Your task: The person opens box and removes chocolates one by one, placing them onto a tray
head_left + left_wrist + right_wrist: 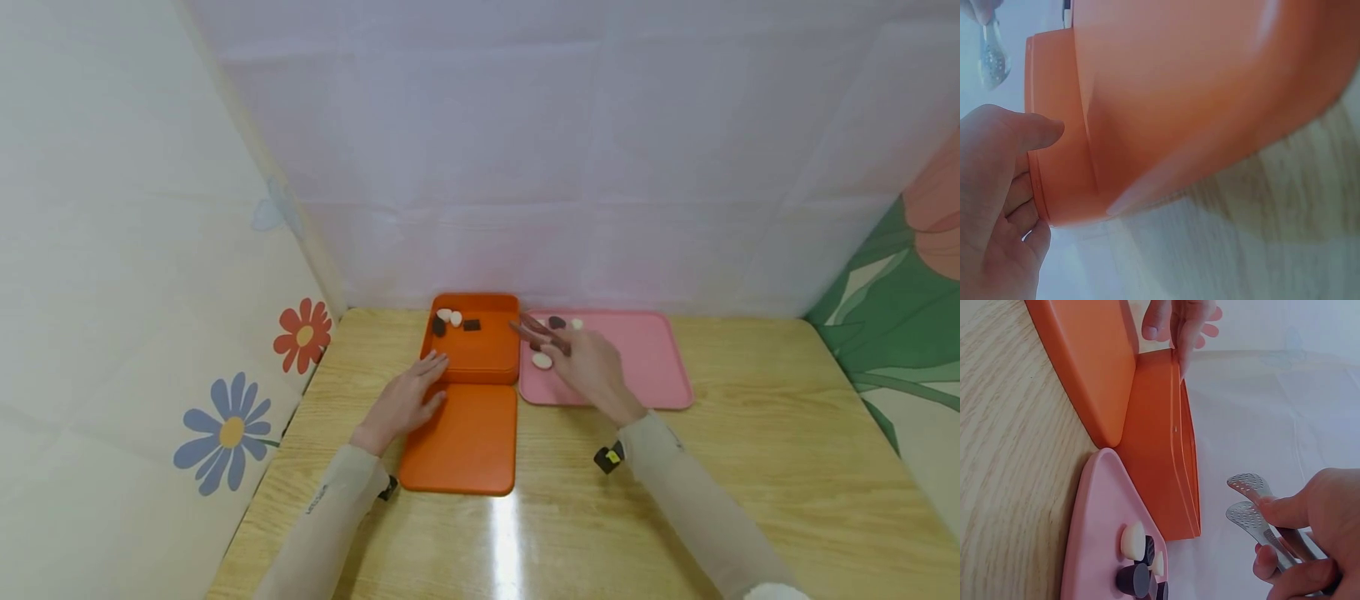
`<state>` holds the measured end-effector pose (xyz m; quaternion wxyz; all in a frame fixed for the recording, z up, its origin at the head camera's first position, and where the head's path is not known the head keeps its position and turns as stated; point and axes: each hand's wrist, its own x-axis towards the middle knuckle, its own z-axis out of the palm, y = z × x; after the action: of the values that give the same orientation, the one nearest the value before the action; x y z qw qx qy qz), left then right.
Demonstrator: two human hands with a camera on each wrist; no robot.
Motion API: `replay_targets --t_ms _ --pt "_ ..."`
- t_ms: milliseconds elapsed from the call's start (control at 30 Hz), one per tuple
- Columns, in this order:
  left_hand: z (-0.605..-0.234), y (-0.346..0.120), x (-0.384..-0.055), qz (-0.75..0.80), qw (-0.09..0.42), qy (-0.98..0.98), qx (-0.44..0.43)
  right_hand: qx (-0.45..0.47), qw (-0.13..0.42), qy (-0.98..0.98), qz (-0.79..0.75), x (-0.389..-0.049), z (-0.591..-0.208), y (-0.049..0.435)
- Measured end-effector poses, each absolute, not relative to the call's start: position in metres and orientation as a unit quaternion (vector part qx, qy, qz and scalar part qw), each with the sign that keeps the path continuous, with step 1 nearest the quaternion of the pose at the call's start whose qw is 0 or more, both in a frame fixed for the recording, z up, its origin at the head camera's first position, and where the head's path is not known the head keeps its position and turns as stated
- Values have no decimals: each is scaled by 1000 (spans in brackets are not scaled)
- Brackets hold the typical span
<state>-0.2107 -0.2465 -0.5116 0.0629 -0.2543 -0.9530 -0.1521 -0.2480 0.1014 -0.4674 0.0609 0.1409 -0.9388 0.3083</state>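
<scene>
In the head view the left hand [403, 402] rests, fingers loose, on the rim of the orange box [491, 352] at 8 o'clock while the right hand [595, 367] pinches tongs [545, 330] at 3 — the left wrist view has them at 11 — and in the right wrist view their tips stand apart at 4, the pink tray [1099, 522] at 7

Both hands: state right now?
Left hand: open, resting on the rim of the orange rectangular box.
Right hand: holding silver metal tongs with perforated tips.
</scene>
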Motion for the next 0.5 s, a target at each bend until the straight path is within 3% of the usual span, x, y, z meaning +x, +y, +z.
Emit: replay_targets --t_ms 500 --pt "-510 -246 -210 -155 63 -952 -255 156 73 -940 294 -261 -456 77"
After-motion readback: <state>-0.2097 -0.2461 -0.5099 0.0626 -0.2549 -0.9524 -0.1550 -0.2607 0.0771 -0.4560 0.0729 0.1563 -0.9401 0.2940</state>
